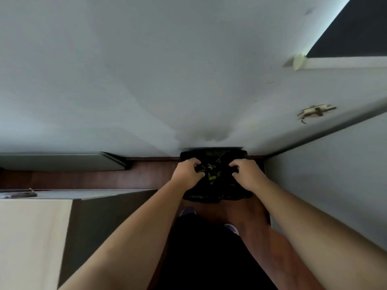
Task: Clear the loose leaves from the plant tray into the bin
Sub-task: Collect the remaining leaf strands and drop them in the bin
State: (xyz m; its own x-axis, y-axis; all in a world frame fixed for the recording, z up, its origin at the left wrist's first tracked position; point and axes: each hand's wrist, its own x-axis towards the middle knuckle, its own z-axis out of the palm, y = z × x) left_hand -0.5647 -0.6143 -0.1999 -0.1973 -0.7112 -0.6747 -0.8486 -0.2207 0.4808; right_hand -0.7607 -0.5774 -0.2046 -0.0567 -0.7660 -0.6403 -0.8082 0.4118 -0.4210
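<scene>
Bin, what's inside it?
Green leaves lie inside the black bin, between the left hand and right hand gripping its edges. Anything under the leaves is hidden.

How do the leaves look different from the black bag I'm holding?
The leaves are green; the black bag is dark throughout. The leaves are small loose pieces; the black bag is one large crumpled sheet. The leaves lie between the hands; the black bag is gripped by the left hand and right hand. Both sit by the wall.
</scene>
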